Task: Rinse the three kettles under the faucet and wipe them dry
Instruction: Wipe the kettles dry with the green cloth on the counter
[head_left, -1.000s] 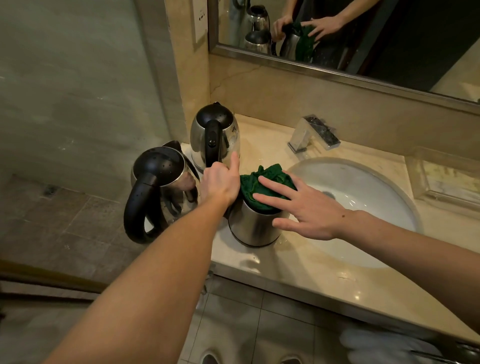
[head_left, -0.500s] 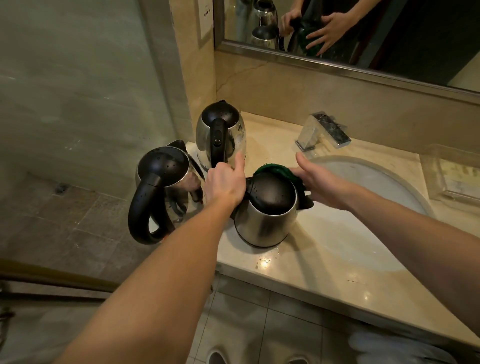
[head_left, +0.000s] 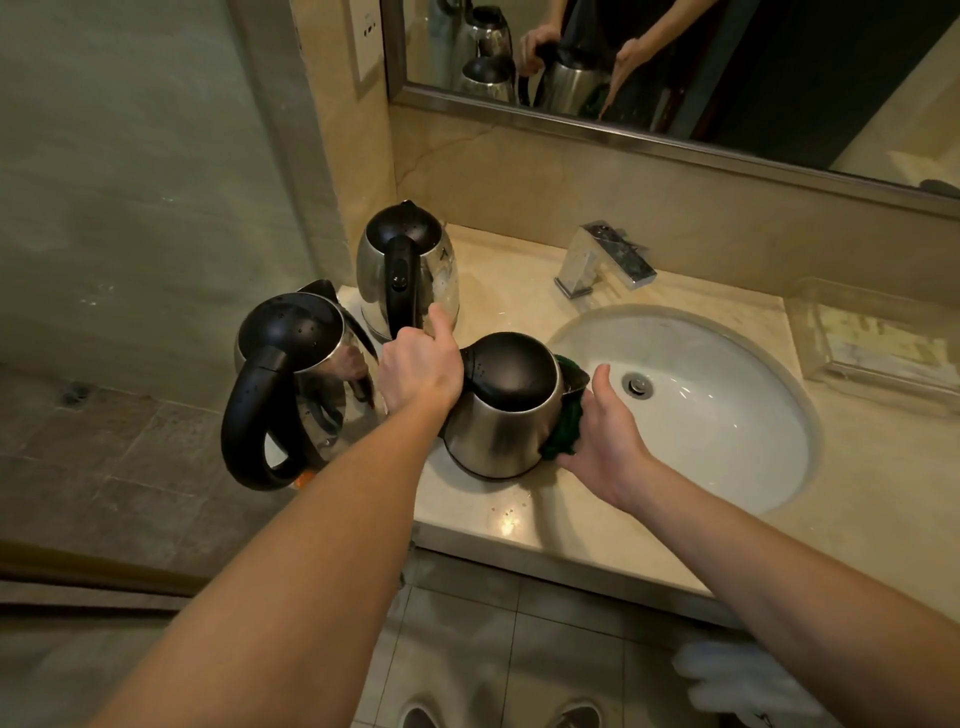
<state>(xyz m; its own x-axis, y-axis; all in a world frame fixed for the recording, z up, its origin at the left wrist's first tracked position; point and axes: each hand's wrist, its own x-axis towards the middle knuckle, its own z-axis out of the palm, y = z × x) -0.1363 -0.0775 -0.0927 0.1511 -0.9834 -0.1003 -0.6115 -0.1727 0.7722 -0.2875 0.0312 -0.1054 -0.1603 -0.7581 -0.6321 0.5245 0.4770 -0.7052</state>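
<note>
Cloth (head_left: 563, 439) now down kettle's (head_left: 496, 431) side, prob. under R fingers (head_left: 598, 382).

No text, brand, number or sign can be read anywhere in the view. The rear kettle (head_left: 405, 228) bears one small dark mark on the right side of its steel wall, and the wall plate (head_left: 366, 49) left of the mirror carries a few small dark marks, all too small to make out. The polished steel of the front kettle (head_left: 498, 426) shows only reflections, and the pattern inside the clear tray (head_left: 878, 338) at the right of the counter is too blurred to yield letters.
</note>
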